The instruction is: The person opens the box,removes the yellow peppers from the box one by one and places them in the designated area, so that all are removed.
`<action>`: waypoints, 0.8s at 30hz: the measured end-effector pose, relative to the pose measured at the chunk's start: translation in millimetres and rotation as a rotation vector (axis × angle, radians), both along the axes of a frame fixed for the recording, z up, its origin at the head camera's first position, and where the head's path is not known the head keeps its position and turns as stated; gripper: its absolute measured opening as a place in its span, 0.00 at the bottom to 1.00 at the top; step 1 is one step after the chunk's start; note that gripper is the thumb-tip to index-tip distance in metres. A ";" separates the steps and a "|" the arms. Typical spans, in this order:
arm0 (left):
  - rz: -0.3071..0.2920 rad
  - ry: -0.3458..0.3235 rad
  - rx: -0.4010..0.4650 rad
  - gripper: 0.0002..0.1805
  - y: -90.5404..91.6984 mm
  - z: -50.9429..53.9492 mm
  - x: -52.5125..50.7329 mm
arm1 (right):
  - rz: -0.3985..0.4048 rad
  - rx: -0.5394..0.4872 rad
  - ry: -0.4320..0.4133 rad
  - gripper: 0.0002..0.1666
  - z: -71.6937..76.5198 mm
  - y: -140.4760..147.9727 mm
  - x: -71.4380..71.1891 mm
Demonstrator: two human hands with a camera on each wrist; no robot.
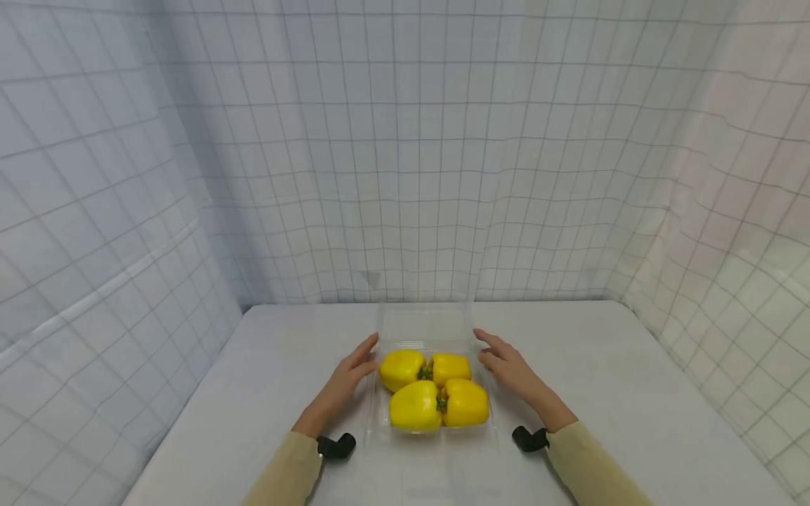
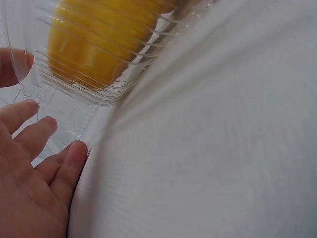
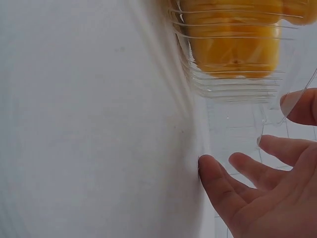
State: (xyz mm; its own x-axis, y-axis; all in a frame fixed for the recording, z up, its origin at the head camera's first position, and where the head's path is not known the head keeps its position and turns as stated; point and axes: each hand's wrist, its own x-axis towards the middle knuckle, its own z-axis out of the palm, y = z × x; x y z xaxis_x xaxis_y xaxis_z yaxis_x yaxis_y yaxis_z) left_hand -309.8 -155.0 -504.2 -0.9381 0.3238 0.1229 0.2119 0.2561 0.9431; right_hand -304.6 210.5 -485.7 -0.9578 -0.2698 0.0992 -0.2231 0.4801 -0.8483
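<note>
Several yellow bell peppers (image 1: 414,406) lie in a clear plastic container (image 1: 411,431) whose clear lid (image 1: 424,325) lies folded back behind them. My left hand (image 1: 344,379) is at the container's left side, its fingers loosely extended. On the right side, my right hand (image 1: 511,365) mirrors it, fingers also extended. In the left wrist view, my left hand (image 2: 37,168) is beside the ribbed container wall (image 2: 94,94). The right wrist view has my right hand (image 3: 270,183) near the opposite wall (image 3: 233,89). Whether the fingertips touch the plastic, I cannot tell.
The container stands on a white table (image 1: 253,393). White sheeting with a dark grid (image 1: 418,176) hangs behind the table and on both sides. A black strap with a small device (image 1: 338,446) is on the left wrist, another (image 1: 530,439) on the right.
</note>
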 end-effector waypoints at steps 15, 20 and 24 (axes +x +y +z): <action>-0.047 -0.011 0.036 0.31 -11.3 -4.8 -2.5 | -0.033 0.126 0.055 0.35 25.3 4.6 5.8; -0.061 -0.017 0.045 0.31 -11.6 -4.1 -1.0 | -0.015 0.148 0.119 0.33 43.7 7.1 14.6; -0.064 -0.014 0.047 0.30 -11.2 -2.8 -1.4 | 0.008 0.147 0.171 0.30 57.2 7.6 19.7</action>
State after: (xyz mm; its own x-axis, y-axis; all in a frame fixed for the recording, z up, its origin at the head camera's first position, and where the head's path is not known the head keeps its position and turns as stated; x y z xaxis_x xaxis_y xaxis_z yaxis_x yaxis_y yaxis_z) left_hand -311.1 -166.2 -507.0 -0.9174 0.3774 0.1259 0.2128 0.1981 0.9568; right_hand -284.9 218.1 -428.5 -0.9283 -0.3007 0.2188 -0.3617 0.5933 -0.7192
